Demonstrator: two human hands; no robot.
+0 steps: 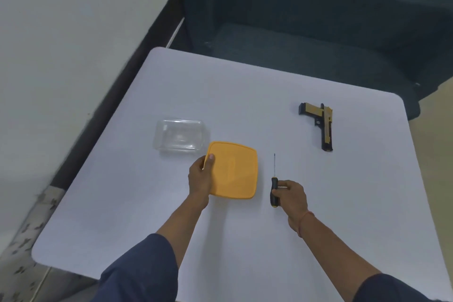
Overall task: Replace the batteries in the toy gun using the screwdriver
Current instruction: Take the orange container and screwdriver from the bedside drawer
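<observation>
My dark blue sleeves [142,267] come in over the near edge of the white table [245,85]. My left hand [199,176] pinches the left edge of a yellow lid [235,171], thumb on top. My right hand [293,197] curls its fingers round the black handle of the screwdriver [274,182], whose shaft points away from me. The toy gun [321,125] lies untouched at the far right of the table, well apart from both hands. A clear container [180,138] sits just beyond the lid's far left corner.

Left hand [199,176] fingers hidden under yellow lid [235,171]; screwdriver [274,182] tip type too small to tell.
</observation>
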